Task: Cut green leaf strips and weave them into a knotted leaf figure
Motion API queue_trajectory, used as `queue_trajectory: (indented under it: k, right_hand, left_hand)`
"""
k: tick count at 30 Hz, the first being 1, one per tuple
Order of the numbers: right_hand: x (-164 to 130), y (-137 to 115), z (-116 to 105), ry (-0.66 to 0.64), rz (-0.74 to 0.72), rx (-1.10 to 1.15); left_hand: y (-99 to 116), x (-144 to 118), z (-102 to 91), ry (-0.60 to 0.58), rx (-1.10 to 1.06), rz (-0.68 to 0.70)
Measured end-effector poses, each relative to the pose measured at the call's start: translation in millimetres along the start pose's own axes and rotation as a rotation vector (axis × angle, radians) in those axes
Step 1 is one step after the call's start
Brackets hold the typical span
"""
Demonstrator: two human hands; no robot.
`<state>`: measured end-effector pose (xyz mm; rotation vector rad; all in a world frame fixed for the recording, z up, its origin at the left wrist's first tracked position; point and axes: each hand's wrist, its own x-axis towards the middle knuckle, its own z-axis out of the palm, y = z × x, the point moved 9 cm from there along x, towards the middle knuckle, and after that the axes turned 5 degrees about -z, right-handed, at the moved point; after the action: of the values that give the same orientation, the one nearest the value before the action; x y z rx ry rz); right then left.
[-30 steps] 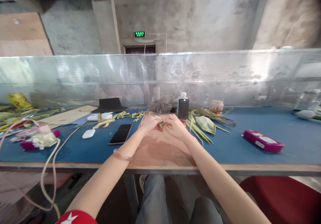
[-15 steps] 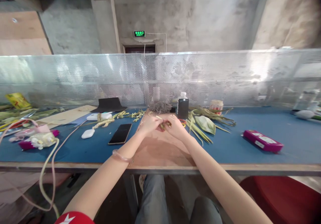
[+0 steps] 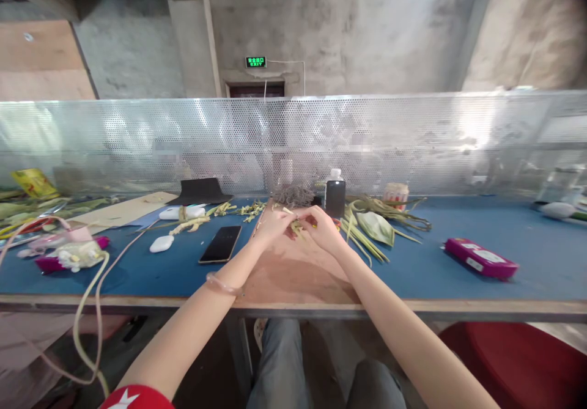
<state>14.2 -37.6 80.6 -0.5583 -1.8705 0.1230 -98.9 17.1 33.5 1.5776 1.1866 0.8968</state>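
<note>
Grip: left hand (image 3: 273, 227) and right hand (image 3: 323, 228) pinched together on plant strips (image 3: 299, 228), above board's (image 3: 298, 274) far half. Strips judged part-worked, unfinished; loose green stalks (image 3: 373, 250) by board's right edge, on worktop (image 3: 435, 274), appear unused.

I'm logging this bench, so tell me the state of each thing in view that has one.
Left hand: fingers bent, pinching plant strips
Right hand: fingers bent, pinching the same strips
Exit sign: lit green
Flat smartphone: face up, screen dark
Standing smartphone: upright, screen dark
Bottle: upright, capped
White earbud case: shut
Purple packet: lying flat; sealed or opened, can't tell
</note>
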Motion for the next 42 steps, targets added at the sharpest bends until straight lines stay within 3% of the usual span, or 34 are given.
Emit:
queue_trajectory:
  k: [9,17,31,42]
  right_hand:
    - [-1.6,3.9,4.7,-0.014,0.029,-0.038]
    - [-6.2,12.4,-1.9,0.045,0.099,-0.156]
    - [-1.3,-2.4,6.7,-0.037,-0.010,-0.103]
    - [0.0,-0.9,1.8,-0.045,-0.038,-0.086]
  left_hand:
    - [-5.7,5.7,-1.2,-0.007,0.142,0.029]
    - [-11.5,11.8,-13.4,0.074,0.279,0.105]
    - [13.8,-0.1,-21.6,0.227,0.375,0.275]
    - [20.4,-4.1,-27.6,0.312,0.386,0.370]
